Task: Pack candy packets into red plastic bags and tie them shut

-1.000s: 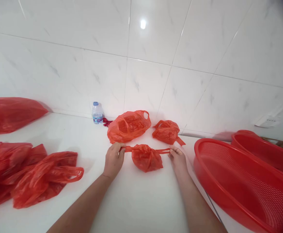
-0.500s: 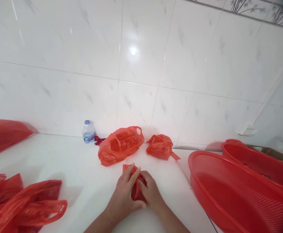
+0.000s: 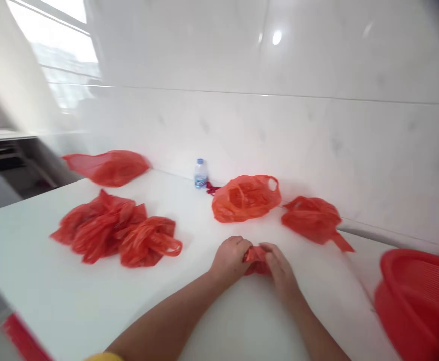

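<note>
Between my two hands, low over the white table, is a small crumpled red plastic bag [image 3: 257,260]. The fingers of my left hand [image 3: 231,258] are curled closed on its left side. My right hand [image 3: 280,268] grips the right side, its fingers bent over the plastic. Just behind them lies a filled-looking red plastic bag [image 3: 245,198] with a loop handle. To its right, a smaller bunched red bag [image 3: 311,219] has one strip trailing toward the front.
A heap of red bags [image 3: 106,228] lies to the left, with another red bag [image 3: 114,168] behind it. A small water bottle [image 3: 201,174] stands near the tiled wall beside a dark red scrap [image 3: 212,188]. At right is a red plastic basket [image 3: 411,296].
My view has swung left, so the scene sits further right and a window reflection shows. My left fingers, spread over the bag before, are now curled round it; the bag looks more bunched.
</note>
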Action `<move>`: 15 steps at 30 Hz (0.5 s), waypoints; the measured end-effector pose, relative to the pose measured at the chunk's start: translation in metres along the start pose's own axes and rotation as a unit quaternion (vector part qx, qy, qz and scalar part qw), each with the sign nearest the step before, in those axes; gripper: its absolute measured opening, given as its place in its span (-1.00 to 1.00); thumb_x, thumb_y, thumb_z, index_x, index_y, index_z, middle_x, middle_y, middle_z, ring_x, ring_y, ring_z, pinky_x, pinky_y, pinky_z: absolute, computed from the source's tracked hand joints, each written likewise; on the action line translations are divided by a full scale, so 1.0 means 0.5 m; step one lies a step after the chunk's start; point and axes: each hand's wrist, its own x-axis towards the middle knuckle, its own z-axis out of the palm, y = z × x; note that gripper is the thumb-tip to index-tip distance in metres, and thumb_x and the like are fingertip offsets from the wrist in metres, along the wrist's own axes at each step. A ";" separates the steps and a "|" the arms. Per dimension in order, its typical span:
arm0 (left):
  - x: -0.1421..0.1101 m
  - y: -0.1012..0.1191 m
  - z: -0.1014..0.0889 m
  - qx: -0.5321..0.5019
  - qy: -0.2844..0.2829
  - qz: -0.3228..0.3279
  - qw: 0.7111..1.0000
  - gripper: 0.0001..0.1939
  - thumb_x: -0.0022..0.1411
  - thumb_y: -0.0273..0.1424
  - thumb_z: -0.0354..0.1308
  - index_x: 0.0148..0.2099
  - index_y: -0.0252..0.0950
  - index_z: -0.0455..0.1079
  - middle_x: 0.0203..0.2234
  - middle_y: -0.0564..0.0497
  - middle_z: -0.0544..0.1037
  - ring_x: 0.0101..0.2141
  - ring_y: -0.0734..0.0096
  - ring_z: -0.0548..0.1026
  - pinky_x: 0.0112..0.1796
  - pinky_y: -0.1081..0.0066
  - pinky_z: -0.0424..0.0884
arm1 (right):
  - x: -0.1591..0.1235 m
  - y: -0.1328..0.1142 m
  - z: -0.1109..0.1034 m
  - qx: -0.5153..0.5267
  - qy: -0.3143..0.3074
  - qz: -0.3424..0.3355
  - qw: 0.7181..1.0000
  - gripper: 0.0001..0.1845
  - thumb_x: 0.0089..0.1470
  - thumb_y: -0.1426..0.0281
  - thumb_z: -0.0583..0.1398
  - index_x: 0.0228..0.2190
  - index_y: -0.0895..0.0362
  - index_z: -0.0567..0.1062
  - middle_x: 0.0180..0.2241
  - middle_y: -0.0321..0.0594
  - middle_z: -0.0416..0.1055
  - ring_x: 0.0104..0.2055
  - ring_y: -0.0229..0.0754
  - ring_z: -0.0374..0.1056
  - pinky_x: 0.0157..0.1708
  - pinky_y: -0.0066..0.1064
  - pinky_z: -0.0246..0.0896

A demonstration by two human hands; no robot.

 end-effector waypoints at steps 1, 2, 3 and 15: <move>-0.008 -0.005 -0.014 0.007 0.010 -0.021 1.000 -0.84 0.04 -0.47 0.10 -0.28 -0.24 0.42 -0.40 0.00 0.52 -0.34 0.32 0.44 -0.28 0.36 0.35 | 0.001 0.004 -0.002 0.017 0.018 0.022 0.999 -0.63 0.15 0.11 0.02 -0.15 0.05 0.39 -0.10 -0.15 0.38 -0.05 -0.07 0.27 -0.08 -0.27 0.16; -0.017 -0.011 -0.032 0.012 0.020 -0.039 0.999 -0.82 0.04 -0.50 0.08 -0.27 -0.23 0.41 -0.40 0.02 0.52 -0.35 0.35 0.45 -0.30 0.39 0.35 | 0.002 0.008 -0.004 0.025 0.031 0.048 0.998 -0.59 0.14 0.06 0.00 -0.13 0.04 0.38 -0.10 -0.15 0.38 -0.04 -0.05 0.27 -0.08 -0.26 0.17; -0.026 -0.016 -0.055 0.016 0.030 -0.053 0.998 -0.80 0.03 -0.52 0.07 -0.25 -0.21 0.40 -0.38 0.05 0.53 -0.34 0.37 0.45 -0.31 0.42 0.35 | 0.003 0.012 -0.006 0.021 0.035 0.070 0.997 -0.57 0.13 0.03 -0.01 -0.16 0.05 0.40 -0.12 -0.14 0.39 -0.06 -0.04 0.28 -0.09 -0.25 0.17; -0.129 -0.140 -0.393 0.300 0.312 -0.275 0.859 -0.45 0.15 -0.13 0.06 0.15 -0.22 0.19 0.12 -0.16 0.22 0.12 -0.06 0.20 0.00 -0.02 0.23 | 0.000 0.010 0.018 -0.170 -0.084 0.015 0.982 -0.77 0.13 0.20 0.05 -0.45 0.02 0.40 -0.35 -0.26 0.40 -0.27 -0.12 0.29 -0.23 -0.28 0.13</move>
